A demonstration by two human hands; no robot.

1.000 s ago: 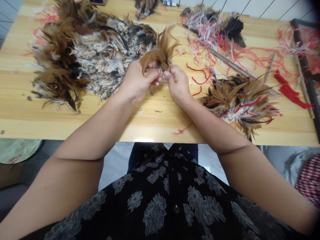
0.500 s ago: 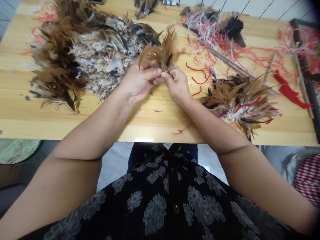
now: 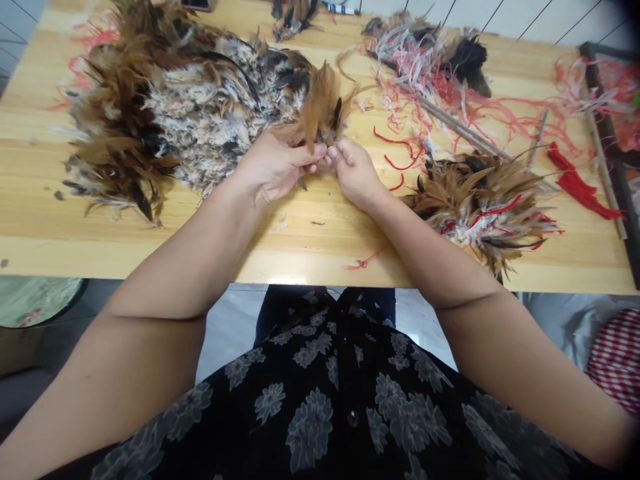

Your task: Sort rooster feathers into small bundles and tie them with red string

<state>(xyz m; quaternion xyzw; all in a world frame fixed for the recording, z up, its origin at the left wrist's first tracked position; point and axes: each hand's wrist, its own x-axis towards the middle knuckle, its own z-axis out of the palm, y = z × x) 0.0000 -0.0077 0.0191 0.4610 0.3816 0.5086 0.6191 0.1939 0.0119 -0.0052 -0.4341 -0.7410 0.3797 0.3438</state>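
While both my forearms reach out over the desk [image 3: 310, 233], my left hand [image 3: 273, 167] and right hand [image 3: 355, 170] meet fingertip to fingertip right at twelve o'clock in front of me. Between them sits the bunch of brown feathers [image 3: 323, 107]. My left hand pinches its base with thumb against curled fingers, and my right hand nips the same base from the other side, fingers closed tight. The plumes fan up and away from me, tips toward twelve, raised just above the wood.

Off at ten o'clock, just beside my left hand, there's the big heap of feathers [image 3: 165, 113], brown and black round the edge, pale and fluffy in the middle. It spreads across that whole side of the desk.

At three o'clock from my right hand lies a smaller feather bundle [image 3: 480, 197], brown with red and white threads through it. Loose red strings [image 3: 395, 143] curl on the wood just beyond my right knuckles, at about one o'clock. Further out that way, thin sticks [image 3: 465, 127] run slantwise through a tangle of pink and white thread, with a clump of black feathers [image 3: 465, 57] at the far edge. A red tassel [image 3: 580, 183] lies well apart, far out at two o'clock.
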